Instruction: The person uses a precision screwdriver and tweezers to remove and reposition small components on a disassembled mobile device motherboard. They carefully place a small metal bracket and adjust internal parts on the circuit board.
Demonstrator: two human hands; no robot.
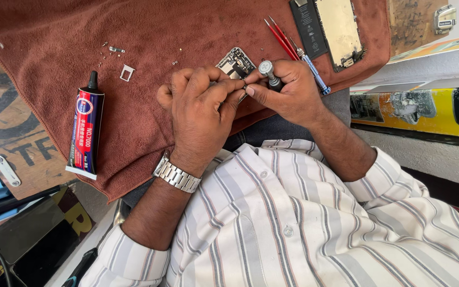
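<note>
My left hand, with a metal watch on its wrist, is closed around an opened phone body, of which only the top corner with bare circuitry shows. My right hand grips a small screwdriver with a round silver cap, its tip pointing down to where the fingertips of both hands meet. Both hands rest over a brown towel. What sits under the fingers is hidden.
A glue tube with a black nozzle lies on the towel at left. A small metal tray and several tiny screws lie beyond it. Red tools, a blue-handled driver, a black battery and a phone screen lie at the top right.
</note>
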